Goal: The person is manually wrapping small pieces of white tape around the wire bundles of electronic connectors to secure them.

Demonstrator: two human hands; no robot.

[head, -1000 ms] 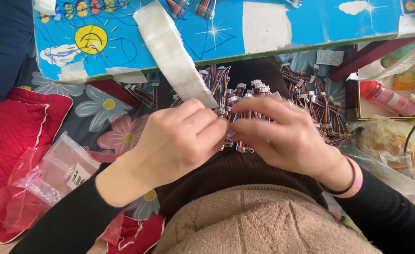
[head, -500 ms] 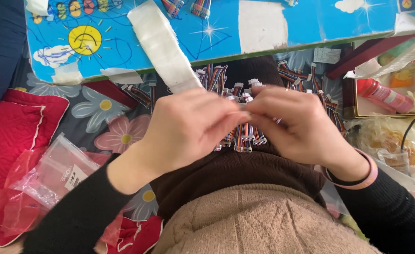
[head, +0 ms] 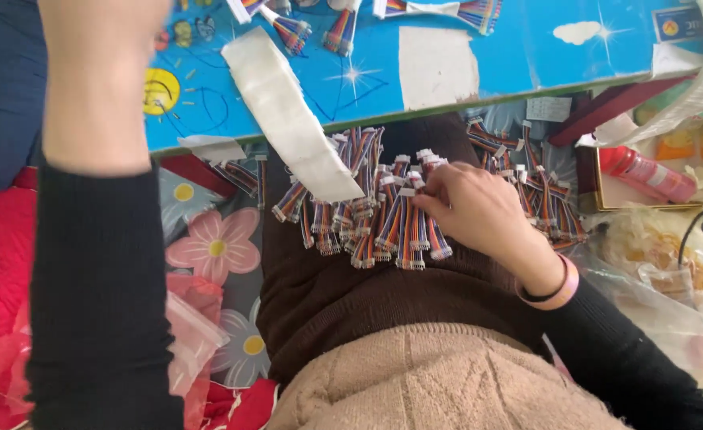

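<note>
- At the upper right corner of the frame you have a small blue card (head: 672, 24) with a round yellow-and-red mark, lying on the blue board (head: 527, 56).
- Just below the board's edge, right of centre, a small pale label (head: 548, 108) hangs, rectangular.
- At your lower left lies a clear plastic bag (head: 192, 338) over red cloth.
- At the right edge, clear bags (head: 646, 263) hold something yellowish.

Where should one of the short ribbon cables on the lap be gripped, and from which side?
Pinch a ribbon cable at its white connector end, coming from above. The ends nearest the right hand stick up clear of the pile, while the flat wire bodies overlap and probably drag neighbours.
</note>
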